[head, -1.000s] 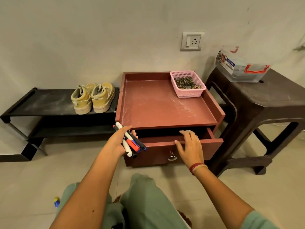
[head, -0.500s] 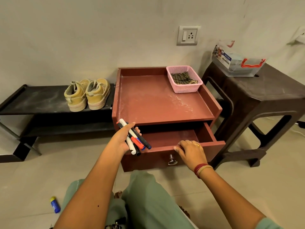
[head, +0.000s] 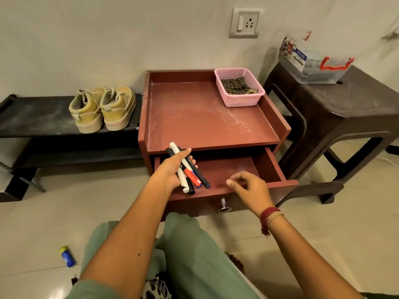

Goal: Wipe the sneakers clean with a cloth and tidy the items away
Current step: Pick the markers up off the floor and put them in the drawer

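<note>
Gripping a bundle of markers [head: 191, 172], the left hand [head: 172, 172] is hovering over the left part of the open drawer [head: 228, 169], whose bare floor is lying free to their right. The right hand [head: 251, 189] is hanging just above the drawer's front edge, fingers loosely curled and holding nothing. The red counter [head: 194, 117] is showing a raised rim on three sides. A pink basket [head: 241, 100] is sitting in its back right corner, holding a striped cloth [head: 234, 86]. The sneakers [head: 103, 108] are standing side by side on the black shelf [head: 36, 117], near its right end beside the counter. A clear box [head: 313, 65] is resting on the brown stool [head: 349, 104].
</note>
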Tool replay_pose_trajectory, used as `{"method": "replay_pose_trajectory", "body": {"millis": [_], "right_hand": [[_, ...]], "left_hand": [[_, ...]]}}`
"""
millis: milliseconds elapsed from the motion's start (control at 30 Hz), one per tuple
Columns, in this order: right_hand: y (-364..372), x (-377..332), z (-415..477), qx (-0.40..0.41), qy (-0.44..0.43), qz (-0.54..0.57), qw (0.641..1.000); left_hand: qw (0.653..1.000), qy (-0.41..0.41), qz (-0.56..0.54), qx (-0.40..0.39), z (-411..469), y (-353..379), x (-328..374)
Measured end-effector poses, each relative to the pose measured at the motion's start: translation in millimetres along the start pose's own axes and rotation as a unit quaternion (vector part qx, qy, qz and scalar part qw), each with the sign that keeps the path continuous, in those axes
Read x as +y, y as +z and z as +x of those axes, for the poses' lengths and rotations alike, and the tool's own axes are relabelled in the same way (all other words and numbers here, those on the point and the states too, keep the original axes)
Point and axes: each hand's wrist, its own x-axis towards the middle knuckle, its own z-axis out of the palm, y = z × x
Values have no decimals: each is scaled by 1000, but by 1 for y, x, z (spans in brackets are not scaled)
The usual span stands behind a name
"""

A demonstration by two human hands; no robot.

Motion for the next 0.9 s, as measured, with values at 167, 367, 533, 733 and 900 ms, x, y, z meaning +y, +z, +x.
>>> {"method": "replay_pose_trajectory", "body": {"millis": [167, 367, 533, 733, 900], "right_hand": [[7, -48, 5, -90, 29, 173, 980], [1, -50, 19, -131, 95, 220, 962], [-63, -10, 42, -87, 174, 133, 972], [-47, 41, 98, -86, 246, -13, 965], [-13, 67, 138, -100, 182, -218, 954]], "left_hand": [[1000, -20, 22, -5, 5, 9, -6], [998, -41, 37, -1, 13, 17, -10], [997, -55, 47, 25, 20, 21, -14], [997, -68, 41, 11, 27, 31, -15], [997, -73, 23, 2, 32, 27, -11]]}}
